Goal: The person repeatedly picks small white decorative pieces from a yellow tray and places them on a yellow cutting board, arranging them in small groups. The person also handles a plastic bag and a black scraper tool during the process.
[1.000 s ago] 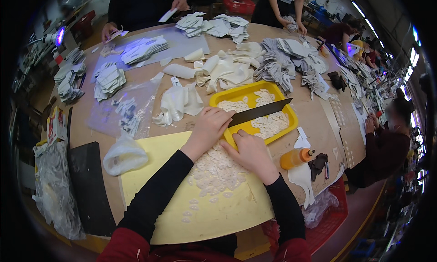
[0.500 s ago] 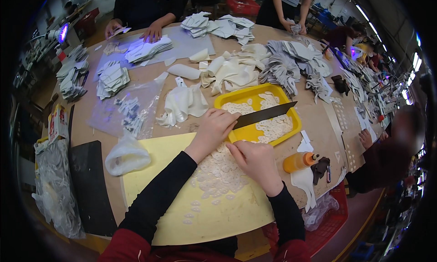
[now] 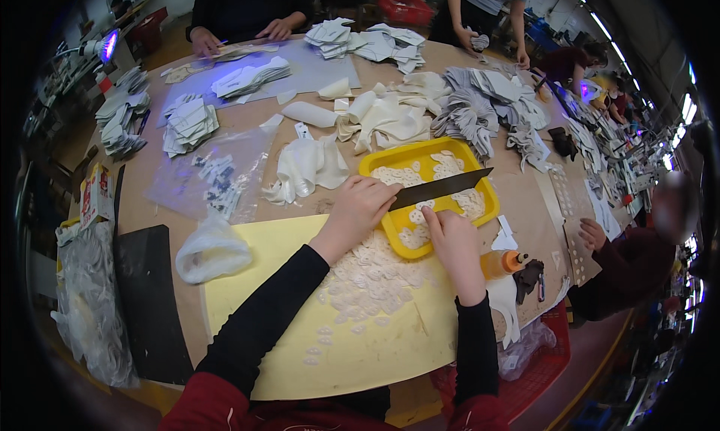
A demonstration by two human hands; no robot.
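Observation:
My left hand is closed on the near end of a long dark flat strip, which reaches across a yellow tray. Small flat cream-coloured pieces with holes lie in the tray on both sides of the strip. Over the tray's near right side is my right hand, its fingers curled and its thumb side at the pieces. Whether it pinches one cannot be made out. More such pieces lie spread below the tray on a pale yellow sheet.
An orange bottle stands right of my right hand. Crumpled cream material, a plastic bag and stacks of grey-white cut pieces cover other parts of the table. A dark board lies left. Co-workers stand opposite and at right.
My right hand has moved up and right, from the tray's near edge to over its inside. Pieces now lie in the tray's near part. My left hand still holds the strip.

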